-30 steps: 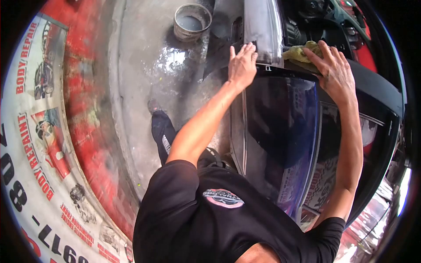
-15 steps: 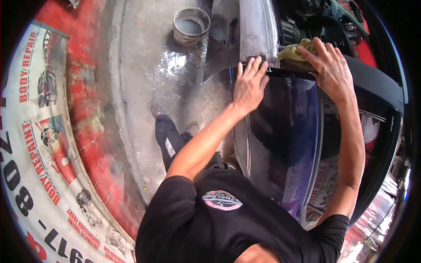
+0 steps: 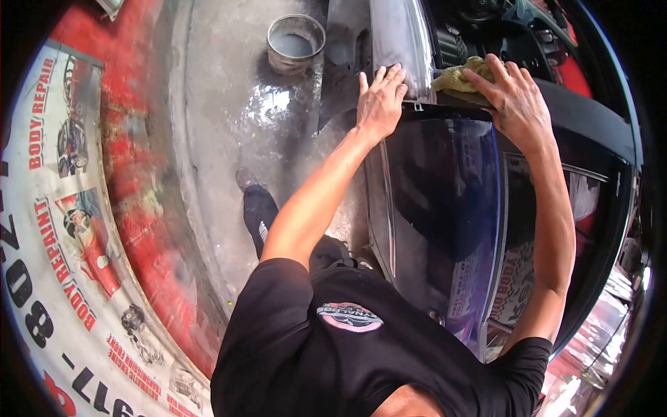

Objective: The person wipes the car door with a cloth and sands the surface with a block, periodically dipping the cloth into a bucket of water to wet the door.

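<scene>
The right hand [image 3: 517, 108] has its grip partly closed on a crumpled yellow-green cloth [image 3: 460, 75], beside the pale grey, sanded-looking car panel [image 3: 401, 35]. The left hand [image 3: 379, 108] lies on that panel near its end, fingers extended; whether they cover anything is unclear. A round, stained bucket [image 3: 296, 43] of cloudy liquid stands on the wet concrete floor [image 3: 229, 104].

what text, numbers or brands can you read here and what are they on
"BODY REPAIR" on the banner
"BODY REPAINT" on the banner
"917-80" on the banner, cut off
Banner's small print, lettering on shirt patch and window: too small or blurred
</scene>
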`<state>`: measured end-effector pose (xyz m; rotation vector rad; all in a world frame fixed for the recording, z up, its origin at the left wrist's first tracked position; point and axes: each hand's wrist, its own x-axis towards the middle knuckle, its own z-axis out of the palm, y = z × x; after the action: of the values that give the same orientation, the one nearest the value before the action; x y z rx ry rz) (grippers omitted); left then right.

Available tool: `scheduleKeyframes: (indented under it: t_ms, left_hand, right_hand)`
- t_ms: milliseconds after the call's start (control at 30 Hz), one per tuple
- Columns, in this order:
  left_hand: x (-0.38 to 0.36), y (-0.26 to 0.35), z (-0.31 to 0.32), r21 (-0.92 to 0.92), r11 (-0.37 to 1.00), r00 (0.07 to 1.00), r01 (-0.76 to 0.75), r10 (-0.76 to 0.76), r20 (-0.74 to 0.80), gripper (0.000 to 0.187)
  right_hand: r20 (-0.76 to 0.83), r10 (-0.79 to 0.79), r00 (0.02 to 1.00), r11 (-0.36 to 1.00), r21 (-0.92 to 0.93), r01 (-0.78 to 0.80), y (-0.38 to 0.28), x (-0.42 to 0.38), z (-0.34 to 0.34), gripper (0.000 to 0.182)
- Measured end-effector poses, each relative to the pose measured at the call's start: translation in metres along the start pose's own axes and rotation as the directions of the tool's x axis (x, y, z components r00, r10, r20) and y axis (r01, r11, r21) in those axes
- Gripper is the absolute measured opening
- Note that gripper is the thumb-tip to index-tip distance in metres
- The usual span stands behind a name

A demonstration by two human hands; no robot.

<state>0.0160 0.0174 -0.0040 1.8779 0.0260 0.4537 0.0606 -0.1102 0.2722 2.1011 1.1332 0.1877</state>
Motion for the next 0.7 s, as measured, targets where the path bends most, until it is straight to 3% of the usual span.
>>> scheduleKeyframes:
  t_ms: [133,233,300,367,467,567,600,633,700]
  left_hand:
    - [-0.045,0.027,0.01,-0.011,0.997,0.997,-0.071,0.071,-0.034,0.05]
    - [-0.029,0.02,-0.003,-0.007,0.995,0.995,-0.096,0.096,0.002,0.047]
    - [0.003,0.01,-0.008,0.011,1.0,0.999,0.026,-0.026,0.032,0.047]
    - [0.002,0.013,0.001,0.052,0.999,0.999,0.016,-0.015,-0.033,0.046]
    - [-0.047,0.038,0.009,0.077,0.993,0.994,-0.092,0.097,-0.053,0.045]
    - [-0.025,0.026,-0.004,0.051,0.996,0.997,-0.074,0.073,0.025,0.046]
    - [-0.008,0.019,-0.007,0.056,0.998,0.999,0.004,-0.006,0.036,0.046]
    - [0.006,0.011,-0.007,0.04,0.997,0.997,0.071,-0.073,0.03,0.046]
    - [0.002,0.016,0.01,0.065,0.996,0.994,0.063,-0.057,-0.089,0.046]
  right_hand:
    - [0.019,0.006,1.0,1.0,-0.014,-0.006,0.0,-0.001,-0.007,0.077]
    - [0.005,0.012,1.0,1.0,0.011,-0.012,0.0,-0.002,-0.003,0.077]
    - [0.009,0.015,1.0,1.0,0.021,-0.015,-0.003,-0.001,-0.006,0.075]
    - [0.0,0.005,1.0,1.0,0.001,-0.005,-0.001,-0.002,-0.007,0.071]
    - [-0.007,0.009,1.0,1.0,0.006,-0.009,-0.001,0.002,-0.008,0.071]
    - [-0.009,0.008,1.0,1.0,0.025,-0.008,0.001,0.001,-0.002,0.071]
    - [-0.013,0.0,1.0,1.0,0.027,0.001,-0.001,-0.001,-0.001,0.07]
    - [-0.025,-0.001,1.0,1.0,0.021,0.002,0.0,-0.003,-0.002,0.07]
    - [-0.01,-0.008,1.0,1.0,-0.002,0.008,0.001,-0.006,-0.008,0.07]
